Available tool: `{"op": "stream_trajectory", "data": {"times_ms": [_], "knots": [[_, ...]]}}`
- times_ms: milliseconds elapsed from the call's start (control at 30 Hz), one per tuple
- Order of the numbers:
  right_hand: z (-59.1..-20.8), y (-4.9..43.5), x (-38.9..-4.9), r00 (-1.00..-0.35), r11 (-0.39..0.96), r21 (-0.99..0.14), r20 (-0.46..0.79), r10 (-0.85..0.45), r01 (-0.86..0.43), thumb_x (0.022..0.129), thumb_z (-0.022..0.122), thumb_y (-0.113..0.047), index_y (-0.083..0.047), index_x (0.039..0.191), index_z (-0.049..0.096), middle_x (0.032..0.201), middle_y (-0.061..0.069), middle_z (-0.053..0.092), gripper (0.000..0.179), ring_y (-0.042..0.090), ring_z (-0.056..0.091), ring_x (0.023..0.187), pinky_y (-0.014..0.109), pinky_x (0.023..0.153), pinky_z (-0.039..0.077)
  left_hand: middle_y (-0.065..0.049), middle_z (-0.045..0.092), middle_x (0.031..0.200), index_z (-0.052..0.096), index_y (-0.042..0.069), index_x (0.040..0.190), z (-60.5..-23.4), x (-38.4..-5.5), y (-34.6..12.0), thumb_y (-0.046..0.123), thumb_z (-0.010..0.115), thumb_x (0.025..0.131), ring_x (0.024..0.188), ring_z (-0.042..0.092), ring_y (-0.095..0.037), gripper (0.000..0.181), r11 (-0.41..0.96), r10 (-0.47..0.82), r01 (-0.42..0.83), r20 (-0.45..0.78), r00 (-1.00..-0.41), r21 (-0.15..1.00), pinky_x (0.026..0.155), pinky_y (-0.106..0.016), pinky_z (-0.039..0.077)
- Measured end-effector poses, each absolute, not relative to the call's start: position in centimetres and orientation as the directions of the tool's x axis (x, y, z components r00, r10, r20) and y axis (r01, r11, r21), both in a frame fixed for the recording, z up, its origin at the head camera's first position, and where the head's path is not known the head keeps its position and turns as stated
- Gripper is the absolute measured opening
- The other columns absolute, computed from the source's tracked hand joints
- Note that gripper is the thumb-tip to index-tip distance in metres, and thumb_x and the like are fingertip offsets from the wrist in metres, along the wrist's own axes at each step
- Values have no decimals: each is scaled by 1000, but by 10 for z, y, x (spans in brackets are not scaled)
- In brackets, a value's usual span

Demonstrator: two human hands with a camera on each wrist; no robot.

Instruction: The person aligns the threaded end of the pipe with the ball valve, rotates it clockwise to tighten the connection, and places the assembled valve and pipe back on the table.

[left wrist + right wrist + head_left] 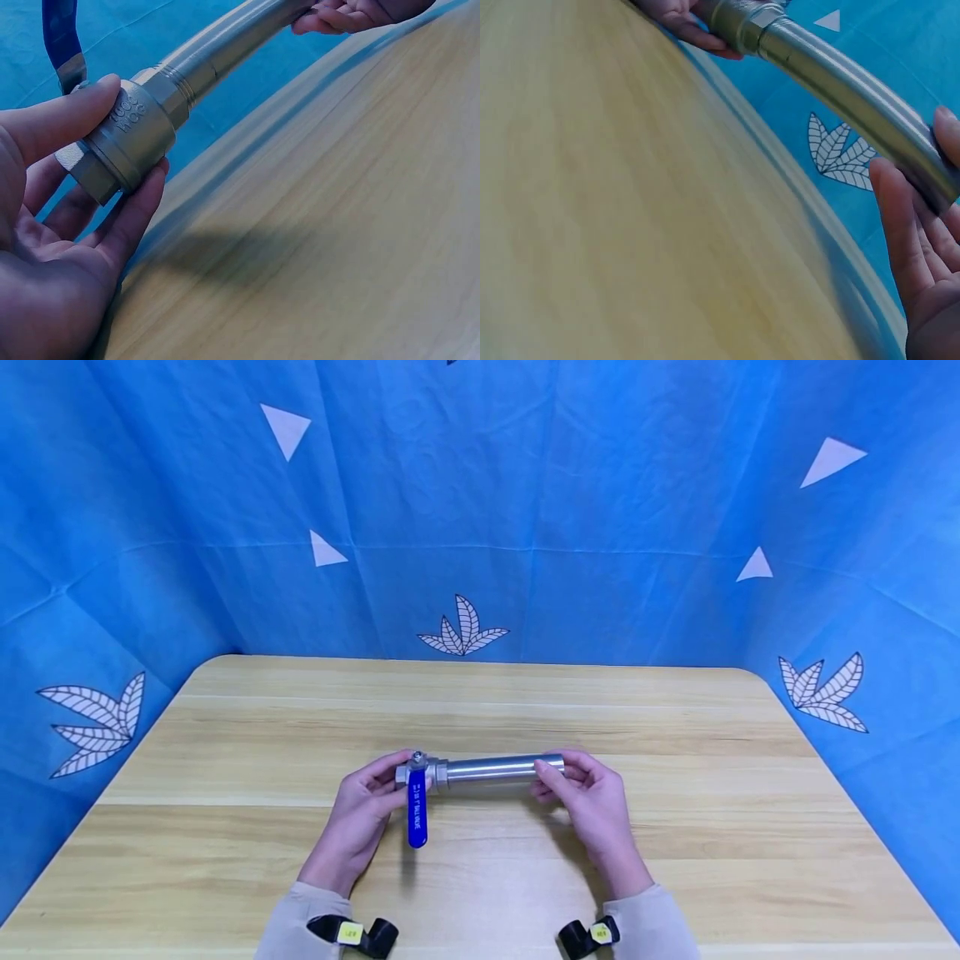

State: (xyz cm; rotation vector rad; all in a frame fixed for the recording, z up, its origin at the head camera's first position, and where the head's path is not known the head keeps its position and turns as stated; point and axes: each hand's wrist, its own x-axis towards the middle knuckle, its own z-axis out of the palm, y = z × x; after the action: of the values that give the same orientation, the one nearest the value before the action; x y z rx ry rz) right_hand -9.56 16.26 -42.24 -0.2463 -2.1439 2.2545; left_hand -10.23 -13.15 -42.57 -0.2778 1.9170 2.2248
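Note:
A metal ball valve with a blue lever handle is held above the table. From its right end runs a shiny metal pipe, joined to the valve. My left hand grips the valve body at its free end, thumb on the near side and fingers beneath, as the left wrist view shows on the valve. The pipe's far end sits between the thumb and fingers of my right hand. In the head view the lever points toward me.
The light wooden table lies beneath both hands, and their shadows fall on it. A blue cloth with white triangles and leaf prints hangs behind the table and along its sides. Each sleeved wrist carries a black camera.

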Motion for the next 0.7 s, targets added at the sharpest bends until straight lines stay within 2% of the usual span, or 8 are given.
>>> {"op": "stream_trajectory", "data": {"times_ms": [167, 367, 567, 700], "knots": [[-421, 160, -96, -981, -47, -991, -129, 143, 124, 100, 78, -17, 2, 116, 69, 85, 10, 81, 27, 18, 77, 67, 32, 67, 67, -13, 65, 142, 60, 0, 148, -425, -101, -130, -5, 78, 89, 118, 67, -14, 61, -109, 29, -244, -242, -970, 964, 100, -20, 57], [-421, 160, -97, -969, -42, -984, -180, 170, 176, 101, 78, -26, 0, 118, 69, 86, 10, 81, 32, 17, 76, 66, 28, 65, 66, -13, 71, 138, 65, 1, 142, -426, -100, -127, -4, 82, 88, 119, 70, -15, 57, -41, 31, -202, -201, -979, 979, 102, -19, 57], [-421, 159, -98, -963, -75, -979, -199, 185, 188, 101, 77, -24, 1, 114, 69, 82, 7, 80, 29, 17, 75, 65, 29, 64, 66, -11, 68, 144, 71, 9, 138, -426, -99, -125, 4, 83, 92, 132, 65, -22, 49, 24, 77, -175, -176, -981, 984, 106, -16, 55], [-421, 159, -98, -961, -81, -979, -201, 192, 189, 102, 77, -23, 1, 114, 69, 83, 8, 81, 28, 17, 76, 65, 29, 65, 67, -8, 69, 143, 75, 12, 134, -427, -99, -124, 8, 84, 93, 130, 63, -22, 42, 45, 109, -134, -138, -984, 990, 107, -16, 55]]}}
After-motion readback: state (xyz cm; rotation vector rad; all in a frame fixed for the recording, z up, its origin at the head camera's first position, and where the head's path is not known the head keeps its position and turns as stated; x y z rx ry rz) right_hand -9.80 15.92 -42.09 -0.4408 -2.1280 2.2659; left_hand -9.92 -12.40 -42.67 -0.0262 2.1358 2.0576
